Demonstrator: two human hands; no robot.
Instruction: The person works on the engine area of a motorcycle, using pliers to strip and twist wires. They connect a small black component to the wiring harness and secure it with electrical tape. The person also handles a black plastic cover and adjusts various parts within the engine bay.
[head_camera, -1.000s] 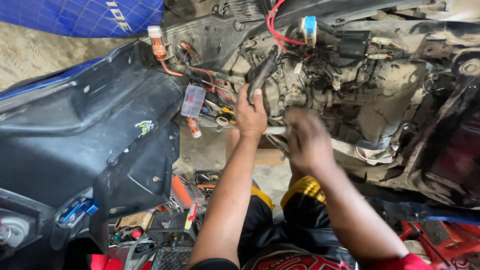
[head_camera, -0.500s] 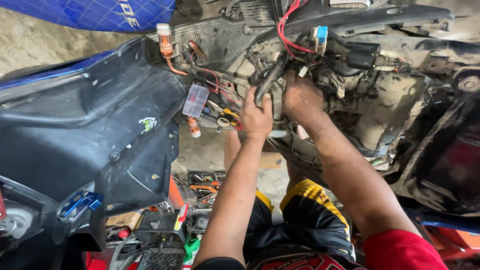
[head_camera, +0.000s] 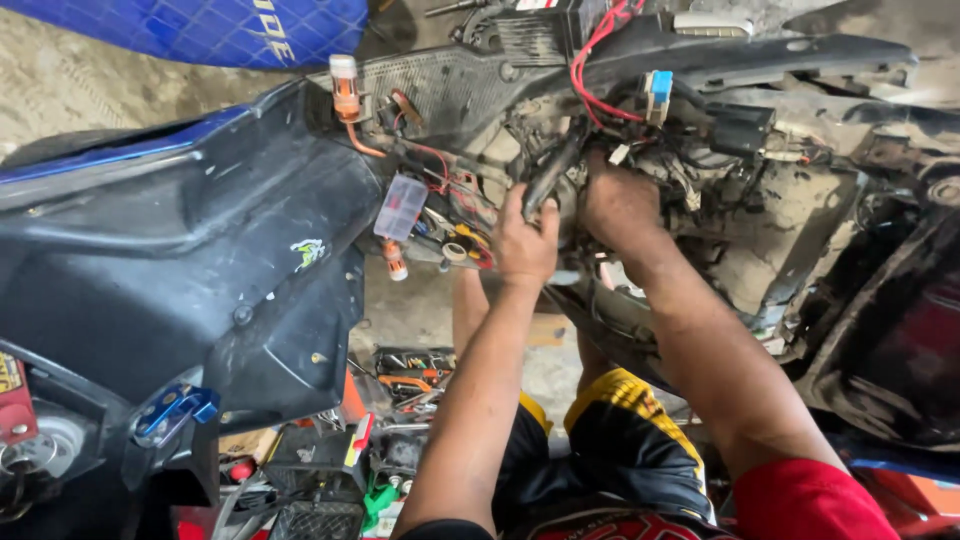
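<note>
A stripped scooter lies across the view with its wiring and engine parts bare. My left hand grips a black hose that runs up into the frame. Just to the right, my right hand reaches into the tangle of black wires; its fingers are buried there and what they hold is hidden. A red cable loops above both hands, beside a blue and white connector.
The black side panel fills the left. A clear plastic connector and an orange plug hang off the loom. Tools lie on the floor below my arms. A dark red panel sits at right.
My right hand has risen from below the engine into the wires beside the hose. My left hand has kept its grip on the hose. The view has shifted slightly.
</note>
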